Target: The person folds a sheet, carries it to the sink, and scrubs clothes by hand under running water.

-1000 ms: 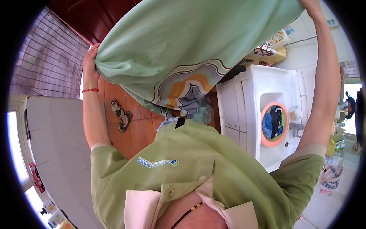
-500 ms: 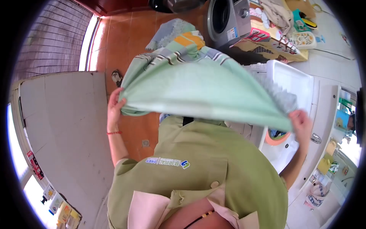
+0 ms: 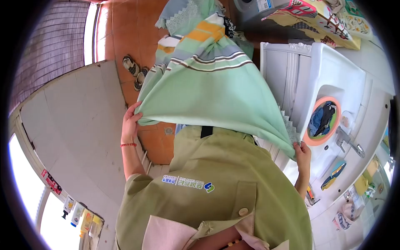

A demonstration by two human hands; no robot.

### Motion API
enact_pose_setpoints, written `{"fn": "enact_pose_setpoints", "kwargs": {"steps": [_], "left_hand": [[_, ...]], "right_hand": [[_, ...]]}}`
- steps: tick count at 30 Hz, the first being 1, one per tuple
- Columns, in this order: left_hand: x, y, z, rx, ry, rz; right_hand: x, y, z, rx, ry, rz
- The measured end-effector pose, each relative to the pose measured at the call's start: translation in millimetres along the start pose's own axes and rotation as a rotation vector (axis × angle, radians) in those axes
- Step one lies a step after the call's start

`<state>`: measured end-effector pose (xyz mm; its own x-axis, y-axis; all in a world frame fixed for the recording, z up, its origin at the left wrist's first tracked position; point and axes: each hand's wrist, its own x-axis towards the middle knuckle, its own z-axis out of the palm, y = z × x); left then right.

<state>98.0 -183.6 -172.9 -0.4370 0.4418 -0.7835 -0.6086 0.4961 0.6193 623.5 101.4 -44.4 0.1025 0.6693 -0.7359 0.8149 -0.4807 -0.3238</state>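
Observation:
A large light-green cloth [image 3: 208, 93] with brown, white, grey and orange stripes is stretched between my two hands in front of my waist. My left hand [image 3: 131, 123] pinches its left corner, and a red bracelet circles that wrist. At the other end, my right hand [image 3: 302, 154] grips the right corner beside the washbasin. Grey lace trim [image 3: 288, 125] shows along the right edge. The far part of the cloth hangs away from me in folds, and a grey-blue piece with white lace [image 3: 185, 18] lies beyond it over the floor.
To the right stands a white washbasin [image 3: 343, 68] with a tap [image 3: 350, 141]. An orange basin [image 3: 310, 139] in it holds dark clothes [image 3: 323, 121]. Shoes [image 3: 131, 65] sit on the tiled floor [image 3: 160, 143] at left. A washing machine [image 3: 250, 12] is at the far right.
My right hand has moved left and down, and the cloth's near edge hangs less tautly. The view has shifted, showing more of the washbasin and the shoes. Both hands keep their grip.

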Motion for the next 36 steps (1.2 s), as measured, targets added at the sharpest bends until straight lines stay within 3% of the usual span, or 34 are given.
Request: {"fn": "enact_pose_setpoints", "kwargs": {"steps": [4, 8, 11, 13, 15, 17, 19, 20, 21, 22, 23, 24, 25, 26, 27, 30, 32, 33, 34, 35, 36], "left_hand": [[-5.5, -6.9, -1.5, 0.088, -0.012, -0.075], [-12.8, -5.2, 4.9, 0.312, 0.007, -0.13], [-2.6, -27.5, -2.5, 0.725, 0.065, 0.167], [8.0, -34.0, 2.2, 0.658, 0.142, 0.419], [16.5, -31.4, 7.7, 0.481, 0.163, 0.45], [22.5, -10.8, 19.7, 0.188, 0.109, 0.27], [42.0, 0.0, 18.3, 0.024, 0.227, 0.441], [51.6, 7.6, 15.2, -0.06, 0.281, 0.525], [51.6, 30.3, 8.2, 0.023, 0.374, 0.588], [42.4, 60.8, 2.6, 0.332, 0.5, 0.75], [50.4, 76.3, -32.4, 1.182, 0.862, 1.11], [30.6, 110.3, -43.6, 1.148, 0.941, 1.145], [-5.0, 151.9, -33.3, 1.198, 1.026, 1.39], [-38.0, 187.3, -17.2, 0.462, 0.751, 1.427], [-65.8, 207.8, -4.1, -0.233, 0.427, 1.334], [-113.8, 205.6, 19.8, 0.217, 0.355, 1.321], [-98.2, 169.1, 50.3, 0.464, 0.298, 1.105], [-93.6, 155.4, 69.6, 0.413, -0.02, 0.982], [-89.3, 146.3, 86.1, 0.55, -0.171, 0.898], [-86.7, 130.9, 100.2, 0.529, -0.214, 0.657], [-83.4, 115.2, 111.3, 0.512, -0.229, 0.598]], "right_hand": [[9.3, 15.1, -2.2, 0.041, 0.008, 0.026], [3.4, -2.1, 2.4, 0.096, -0.126, 0.029], [5.2, -12.2, 0.4, -0.05, -0.243, 0.01], [10.9, -28.7, 0.7, -0.026, -0.184, -0.043], [16.9, -41.6, 0.7, 0.15, -0.076, -0.13], [26.3, -74.3, -6.8, 0.465, 0.011, -0.321], [29.7, -121.7, -30.1, 0.707, 0.201, -0.448], [55.7, -114.8, -71.2, 0.711, 0.195, -0.493], [44.4, -151.6, -80.4, 0.845, 0.217, -0.57], [27.3, -183.1, -99.8, 0.887, 0.376, -0.64], [36.4, -185.2, -148.1, 1.021, 0.434, -0.725], [13.6, -206.7, -181.4, 1.069, 0.568, -0.771], [-4.3, -204.5, -231.3, 1.09, 0.634, -1.02], [-26.3, -198.0, -263.4, 1.051, 0.724, -1.129], [-47.0, -183.5, -283.3, 0.996, 0.814, -1.177], [-78.1, -107.5, -295.5, 0.836, 1.002, -1.02], [-76.1, -49.5, -279.1, 0.764, 1.034, -0.803], [-72.6, -21.3, -268.1, 0.734, 1.021, -0.692], [-67.1, 5.0, -254.8, 0.707, 1.01, -0.588], [-63.6, 30.0, -243.1, 0.689, 0.992, -0.49], [-62.1, 51.0, -230.4, 0.674, 0.969, -0.411]]}}
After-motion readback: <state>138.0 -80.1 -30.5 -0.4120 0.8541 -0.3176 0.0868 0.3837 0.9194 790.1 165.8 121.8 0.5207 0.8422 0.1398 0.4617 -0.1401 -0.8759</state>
